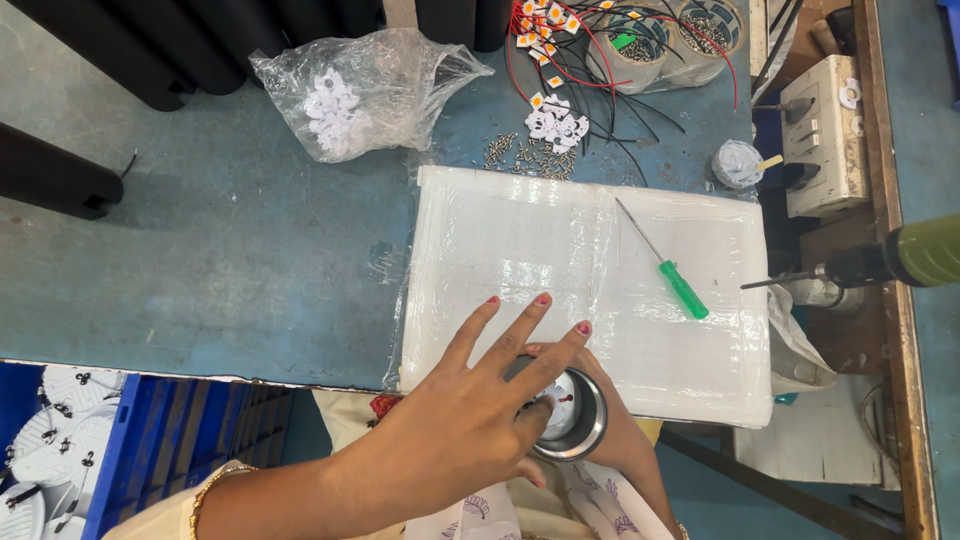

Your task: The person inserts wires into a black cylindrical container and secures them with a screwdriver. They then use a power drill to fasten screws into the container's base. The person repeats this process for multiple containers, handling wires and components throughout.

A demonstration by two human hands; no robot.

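Two hands worked a round metal housing (570, 415) at the table (230, 260) edge: left hand (470, 425) spread over it, right hand (610, 425) cupping beneath, screwdriver (672, 268) untouched

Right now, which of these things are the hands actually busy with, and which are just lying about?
In hand:
- round metal part, held under the right hand
- left hand spread over it
- white pad beside the hands

Lying about:
- green screwdriver
- bag of white pieces
- loose screws
- red and black wires
- power driver
- switch box
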